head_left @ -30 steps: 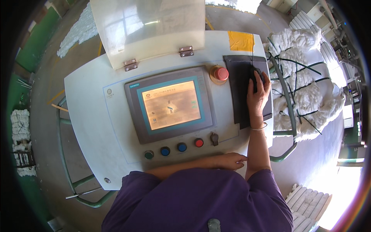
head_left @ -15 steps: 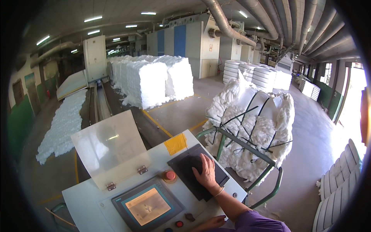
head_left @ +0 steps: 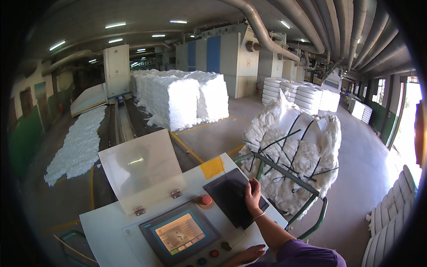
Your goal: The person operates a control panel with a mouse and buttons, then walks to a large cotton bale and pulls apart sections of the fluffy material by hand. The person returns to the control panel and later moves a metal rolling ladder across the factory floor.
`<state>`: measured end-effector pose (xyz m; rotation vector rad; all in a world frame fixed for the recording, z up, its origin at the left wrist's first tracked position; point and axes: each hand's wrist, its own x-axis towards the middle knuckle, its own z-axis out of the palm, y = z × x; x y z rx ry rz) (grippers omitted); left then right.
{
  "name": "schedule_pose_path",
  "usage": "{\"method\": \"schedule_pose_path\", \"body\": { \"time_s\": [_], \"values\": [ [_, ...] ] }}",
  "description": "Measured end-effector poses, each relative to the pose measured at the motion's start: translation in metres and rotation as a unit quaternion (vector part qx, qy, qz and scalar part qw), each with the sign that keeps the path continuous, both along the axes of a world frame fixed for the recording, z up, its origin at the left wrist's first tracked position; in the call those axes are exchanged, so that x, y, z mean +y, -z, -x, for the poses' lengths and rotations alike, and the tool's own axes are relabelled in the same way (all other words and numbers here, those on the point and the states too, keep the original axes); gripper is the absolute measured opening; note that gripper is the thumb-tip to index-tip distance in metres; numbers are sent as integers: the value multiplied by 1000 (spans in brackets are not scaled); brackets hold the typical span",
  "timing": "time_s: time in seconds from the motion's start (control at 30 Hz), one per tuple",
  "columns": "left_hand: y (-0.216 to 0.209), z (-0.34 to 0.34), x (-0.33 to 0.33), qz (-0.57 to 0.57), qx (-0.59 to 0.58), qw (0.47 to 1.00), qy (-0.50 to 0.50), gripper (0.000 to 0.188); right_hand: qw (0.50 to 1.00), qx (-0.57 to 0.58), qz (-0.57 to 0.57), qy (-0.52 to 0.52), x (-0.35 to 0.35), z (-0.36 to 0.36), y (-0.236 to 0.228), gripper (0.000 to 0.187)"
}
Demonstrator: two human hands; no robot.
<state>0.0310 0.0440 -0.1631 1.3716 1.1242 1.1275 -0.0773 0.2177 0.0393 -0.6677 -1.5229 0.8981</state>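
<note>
My right hand (head_left: pixel 253 196), with a bracelet at its wrist, is over the right edge of a flat black pad (head_left: pixel 232 196) on the sloped control panel (head_left: pixel 111 236). Its thumb and fingers are apart, and no object shows in them. Low in the view, my left hand (head_left: pixel 251 254) is near the panel's front edge, fingers stretched to the right; its underside is hidden. Left of the pad are a red mushroom button (head_left: pixel 205 201) and a lit touchscreen (head_left: pixel 180 233). A dark knob (head_left: pixel 226 246) and a red push button (head_left: pixel 214 253) are close to my left hand.
A raised clear cover (head_left: pixel 142 171) is hinged on the panel. Beyond a green rail (head_left: pixel 289 175) stands a strapped bale of white fibre (head_left: pixel 293 151). White fibre blocks (head_left: pixel 182 100) line a floor track (head_left: pixel 124 120). Wrapped bales (head_left: pixel 391 213) are at right.
My right hand has moved from the middle of the black pad to its right edge. The touchscreen picture has changed. The whole view has shifted slightly.
</note>
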Motion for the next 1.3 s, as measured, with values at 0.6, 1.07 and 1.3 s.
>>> {"method": "schedule_pose_path", "body": {
  "time_s": [0.6, 1.07, 1.3],
  "values": [
    [-180, 12, -116, 78, 70, 983, -151, 50, 998, 5, -25, -48, 29, -5, 19, 31],
    [-231, 47, -433, -143, -179, 440, -868, 14, 939, -340, -35, -43, 102, -36, 43, 48],
    [-166, 189, -553, 98, 222, 312, -919, 18, 965, -253, -67, 8, 84, -48, 28, 51]
  ]
}}
